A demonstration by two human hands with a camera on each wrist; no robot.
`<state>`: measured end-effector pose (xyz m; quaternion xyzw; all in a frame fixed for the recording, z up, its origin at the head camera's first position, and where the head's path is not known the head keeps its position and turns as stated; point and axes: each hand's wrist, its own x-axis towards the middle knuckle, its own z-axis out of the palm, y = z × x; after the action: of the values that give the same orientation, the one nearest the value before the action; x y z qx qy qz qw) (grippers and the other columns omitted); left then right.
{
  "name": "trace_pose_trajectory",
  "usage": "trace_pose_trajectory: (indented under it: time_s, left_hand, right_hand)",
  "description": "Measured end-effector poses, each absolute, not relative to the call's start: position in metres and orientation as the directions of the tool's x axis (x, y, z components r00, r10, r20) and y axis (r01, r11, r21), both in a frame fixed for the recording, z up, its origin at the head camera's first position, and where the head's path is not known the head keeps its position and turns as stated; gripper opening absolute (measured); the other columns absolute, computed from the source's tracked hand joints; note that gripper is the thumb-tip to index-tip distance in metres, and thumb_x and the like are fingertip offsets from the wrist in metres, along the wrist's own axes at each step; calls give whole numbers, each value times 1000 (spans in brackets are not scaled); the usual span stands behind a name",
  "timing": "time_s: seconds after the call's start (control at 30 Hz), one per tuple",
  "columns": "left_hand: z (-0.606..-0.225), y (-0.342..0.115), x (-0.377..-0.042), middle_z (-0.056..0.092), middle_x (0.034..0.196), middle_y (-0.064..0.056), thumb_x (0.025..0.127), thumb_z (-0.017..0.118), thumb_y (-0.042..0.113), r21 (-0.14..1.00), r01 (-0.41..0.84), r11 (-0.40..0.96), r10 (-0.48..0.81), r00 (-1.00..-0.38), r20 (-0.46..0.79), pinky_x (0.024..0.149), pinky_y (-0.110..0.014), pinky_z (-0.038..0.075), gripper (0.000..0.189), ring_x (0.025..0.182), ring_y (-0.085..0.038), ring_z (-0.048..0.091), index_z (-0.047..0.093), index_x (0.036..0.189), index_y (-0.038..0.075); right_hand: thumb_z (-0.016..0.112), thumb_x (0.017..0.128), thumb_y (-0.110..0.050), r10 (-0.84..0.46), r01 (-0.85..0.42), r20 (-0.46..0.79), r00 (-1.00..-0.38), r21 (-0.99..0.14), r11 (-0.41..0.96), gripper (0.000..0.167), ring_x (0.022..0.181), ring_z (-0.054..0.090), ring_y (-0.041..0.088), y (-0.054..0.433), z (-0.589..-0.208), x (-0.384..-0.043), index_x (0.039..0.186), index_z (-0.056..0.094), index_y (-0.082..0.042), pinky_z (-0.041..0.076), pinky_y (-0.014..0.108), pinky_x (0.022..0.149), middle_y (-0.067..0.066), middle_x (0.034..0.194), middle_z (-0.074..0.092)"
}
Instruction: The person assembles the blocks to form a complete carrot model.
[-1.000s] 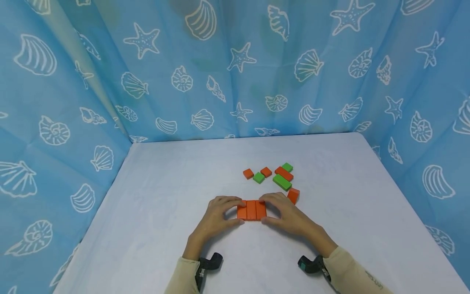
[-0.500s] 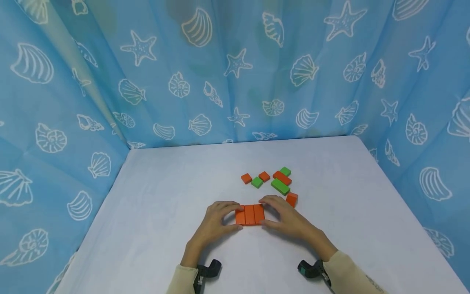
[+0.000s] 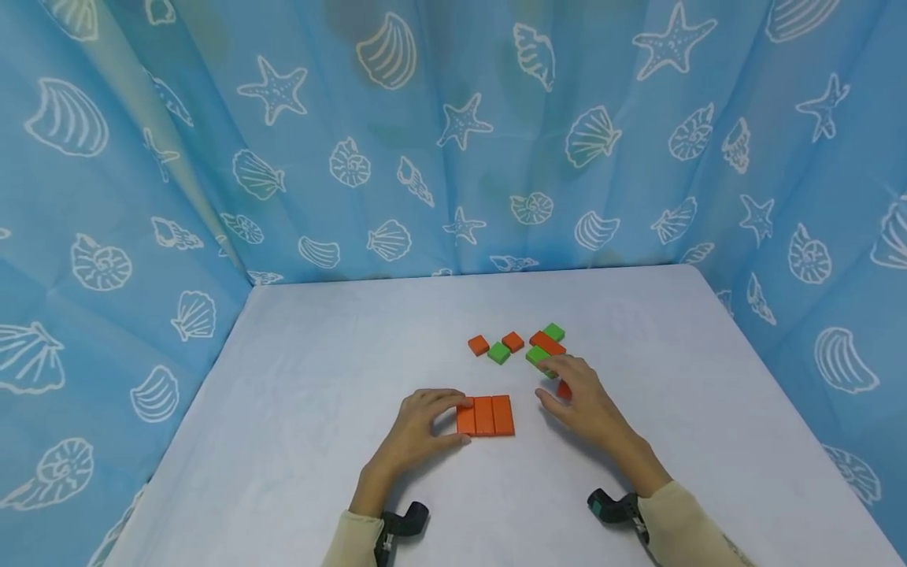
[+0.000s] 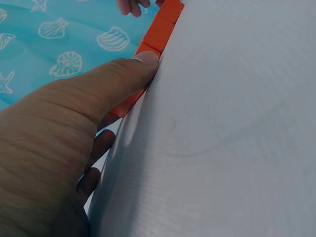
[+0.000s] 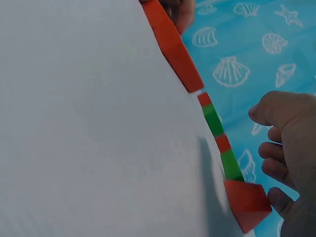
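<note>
Three orange rectangular blocks (image 3: 494,416) lie side by side on the white tabletop. My left hand (image 3: 416,427) pinches the leftmost block (image 4: 127,105) across its ends with thumb and fingers. Off to the right, my right hand (image 3: 591,402) is apart from the row, its fingers relaxed and holding nothing. It hovers over a separate orange block (image 3: 564,390), which it partly covers. A long green block (image 3: 537,355) shows just beyond the fingertips. In the right wrist view, that separate orange block (image 5: 247,203) sits close to the fingers.
Behind the hands are scattered small pieces: an orange square (image 3: 478,345), a green square (image 3: 499,353), another orange square (image 3: 513,341), a long orange block (image 3: 548,342) and a green piece (image 3: 554,332). A blue shell-patterned curtain (image 3: 425,157) stands along the table's back and sides.
My right hand has let go of the right end of the orange row and moved right and away, over the separate orange block. The left hand stays on the row.
</note>
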<state>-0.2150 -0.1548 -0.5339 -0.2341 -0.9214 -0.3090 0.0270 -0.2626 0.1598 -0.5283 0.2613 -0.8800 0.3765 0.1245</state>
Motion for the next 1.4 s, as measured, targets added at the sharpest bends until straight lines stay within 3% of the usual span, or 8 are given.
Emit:
trace_pose_trajectory:
  time_s: [0.17, 0.37, 0.6, 0.9, 1.2, 1.4]
  left_hand:
    - [-534, -153, -215, 57, 139, 7, 86, 79, 39, 568, 442, 694, 413, -891, 189, 110, -52, 28, 50, 130, -21, 44, 63, 133, 30]
    - [-534, -154, -215, 56, 138, 8, 87, 78, 40, 558, 445, 700, 413, -890, 192, 110, -52, 28, 50, 129, -20, 45, 63, 133, 31]
    - [-533, -157, -217, 57, 138, 8, 86, 79, 39, 555, 454, 697, 415, -887, 204, 109, -53, 29, 50, 129, -21, 45, 63, 133, 32]
    - [-534, -154, -215, 57, 137, 11, 86, 78, 42, 562, 448, 695, 413, -889, 198, 106, -55, 31, 49, 128, -20, 46, 63, 132, 34]
    - [-535, -152, -215, 57, 136, 10, 86, 79, 39, 561, 472, 681, 422, -878, 226, 108, -54, 30, 50, 128, -19, 46, 63, 133, 33]
    - [-537, -155, -216, 58, 136, 10, 86, 79, 39, 531, 483, 696, 422, -874, 243, 106, -54, 32, 51, 127, -19, 47, 63, 133, 32]
  right_hand:
    - [79, 83, -13, -309, -521, 431, -848, -574, 631, 49, 124, 42, 35, 174, -532, -266, 129, 61, -7, 33, 53, 91, 14, 130, 54]
    - [79, 84, -14, -285, -500, 423, -860, -586, 638, 49, 126, 41, 36, 181, -532, -274, 128, 60, -6, 31, 54, 90, 15, 130, 54]
    - [75, 88, -18, -340, -493, 359, -869, -582, 646, 50, 129, 38, 35, 157, -522, -299, 134, 57, -8, 30, 52, 92, 15, 137, 52]
    - [71, 92, -20, -432, -510, 272, -860, -488, 708, 49, 131, 42, 33, 128, -518, -336, 137, 57, -10, 32, 56, 100, 11, 140, 55]
    - [71, 92, -14, -479, -526, 218, -850, -401, 750, 47, 129, 45, 30, 124, -511, -348, 137, 59, -12, 31, 54, 104, 9, 136, 59]
    - [72, 92, -15, -495, -531, 198, -846, -403, 746, 42, 126, 47, 29, 120, -512, -351, 132, 62, -11, 31, 53, 102, 8, 132, 61]
